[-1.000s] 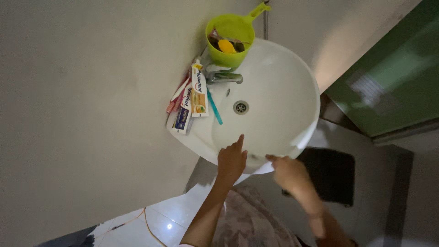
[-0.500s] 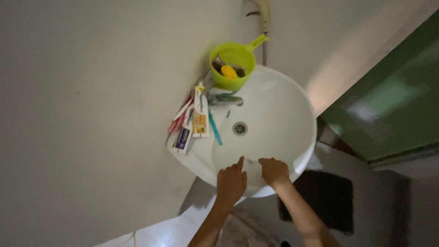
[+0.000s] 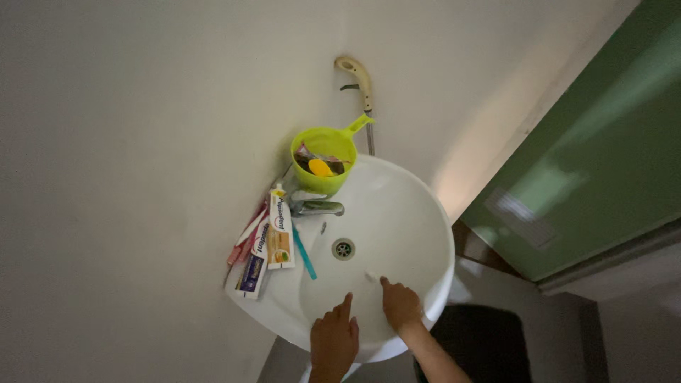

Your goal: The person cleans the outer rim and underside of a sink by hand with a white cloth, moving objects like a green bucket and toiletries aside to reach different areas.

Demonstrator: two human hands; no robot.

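A white washbasin (image 3: 425, 227) is fixed to a pale wall, with a drain (image 3: 342, 248) in its middle and a metal tap (image 3: 316, 208) at the back. Both my hands rest inside the bowl near its front rim. My left hand (image 3: 333, 342) has the index finger stretched out on the porcelain and holds nothing. My right hand (image 3: 401, 305) lies just right of it, its fingertip next to a small white speck (image 3: 370, 276) on the basin. Neither hand touches the tap.
A lime-green scoop (image 3: 323, 164) with small items inside sits behind the tap. Toothpaste tubes (image 3: 279, 235), a teal toothbrush (image 3: 305, 257) and pink toothbrushes (image 3: 240, 245) lie on the left rim. A beige spray handle (image 3: 358, 76) hangs on the wall. A green door (image 3: 603, 156) stands on the right, with a dark bin (image 3: 489, 347) below it.
Both hands moved from the front rim further into the bowl toward the drain, and the right hand closed in beside the left. The view tilted up the wall.
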